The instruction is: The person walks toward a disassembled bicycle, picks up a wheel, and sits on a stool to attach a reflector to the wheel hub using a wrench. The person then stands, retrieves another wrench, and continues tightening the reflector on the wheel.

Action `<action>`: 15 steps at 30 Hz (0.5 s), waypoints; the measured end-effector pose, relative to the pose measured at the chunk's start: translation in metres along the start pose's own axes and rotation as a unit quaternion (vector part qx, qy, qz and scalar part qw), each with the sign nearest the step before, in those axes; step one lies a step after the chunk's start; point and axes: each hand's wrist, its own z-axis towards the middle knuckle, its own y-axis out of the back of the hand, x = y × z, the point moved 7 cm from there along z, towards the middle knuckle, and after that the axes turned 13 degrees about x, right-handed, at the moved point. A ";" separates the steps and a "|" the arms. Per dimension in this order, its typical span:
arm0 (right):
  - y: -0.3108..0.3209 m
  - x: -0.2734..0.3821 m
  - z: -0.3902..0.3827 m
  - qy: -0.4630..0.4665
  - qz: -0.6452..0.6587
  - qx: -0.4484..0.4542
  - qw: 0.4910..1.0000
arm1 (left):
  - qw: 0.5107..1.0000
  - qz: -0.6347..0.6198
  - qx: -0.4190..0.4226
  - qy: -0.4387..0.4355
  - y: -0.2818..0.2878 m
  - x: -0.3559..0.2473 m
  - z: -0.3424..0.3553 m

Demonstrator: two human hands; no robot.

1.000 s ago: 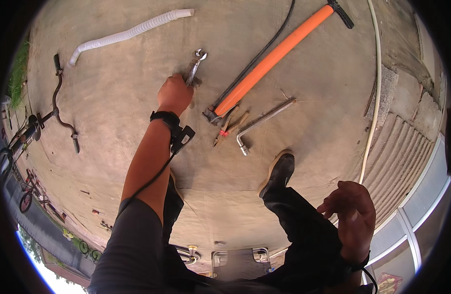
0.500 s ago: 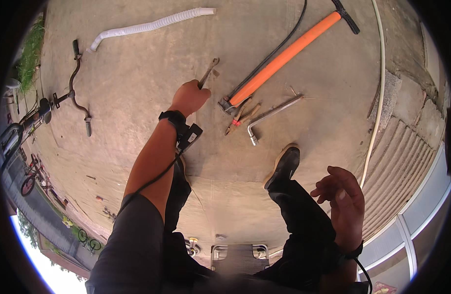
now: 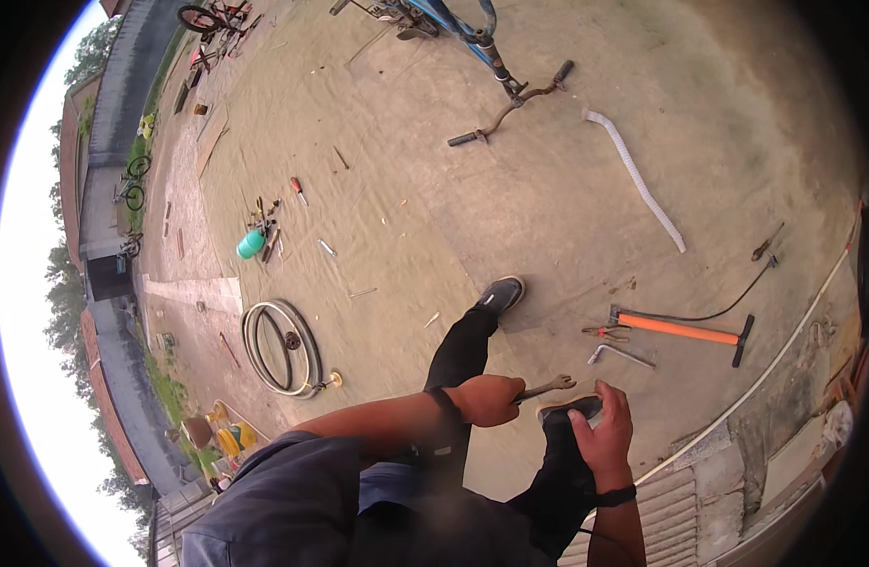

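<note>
My left hand (image 3: 491,401) is closed around a worn open-end wrench (image 3: 550,386), whose jaw end points right. The wrench's grip end is hidden inside my fist. Just right of the jaw is my right hand (image 3: 606,437), with its fingers apart and nothing visible in it. Beyond my hands, on the floor, lie an L-shaped socket wrench (image 3: 627,355) and red-handled pliers (image 3: 606,333). Beside the pliers, an orange floor pump (image 3: 682,328) lies on its side with its black hose stretched out.
A blue bicycle (image 3: 458,33) with rusty handlebars (image 3: 510,111) is at the far side, near a white corrugated hose (image 3: 633,172). Wheel rims and tires (image 3: 312,352) lie to the left, with a screwdriver (image 3: 298,187) and a green container (image 3: 250,245) farther off. Steps (image 3: 656,520) are at lower right.
The view has swung left, bringing the wheel rims and scattered tools into sight. My left hand has drawn back from over the floor with the wrench, and both hands are now close together.
</note>
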 end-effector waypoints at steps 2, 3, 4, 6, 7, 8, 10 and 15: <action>0.007 0.099 0.010 0.112 -0.122 0.043 0.985 | 1.000 0.000 -0.009 0.010 -0.002 0.009 -0.059; 0.006 0.142 0.013 0.162 -0.148 0.099 0.971 | 1.000 0.013 -0.022 0.015 0.001 0.005 -0.093; -0.001 0.182 0.019 0.203 -0.188 0.153 0.949 | 1.000 -0.012 -0.020 0.018 0.006 0.006 -0.121; -0.022 0.244 0.032 0.225 -0.225 0.268 0.909 | 0.998 -0.012 -0.062 -0.030 0.013 0.021 -0.151; -0.032 0.266 0.045 0.204 -0.253 0.310 0.893 | 0.994 -0.012 -0.089 -0.060 0.030 0.025 -0.172; -0.044 0.280 0.051 0.176 -0.277 0.352 0.877 | 0.990 -0.013 -0.109 -0.090 0.044 0.027 -0.193; -0.063 0.314 0.071 0.150 -0.320 0.409 0.841 | 0.979 -0.020 -0.149 -0.134 0.073 0.037 -0.240; -0.102 0.433 0.127 0.167 -0.371 0.480 0.777 | 0.950 -0.082 -0.248 -0.169 0.128 0.101 -0.329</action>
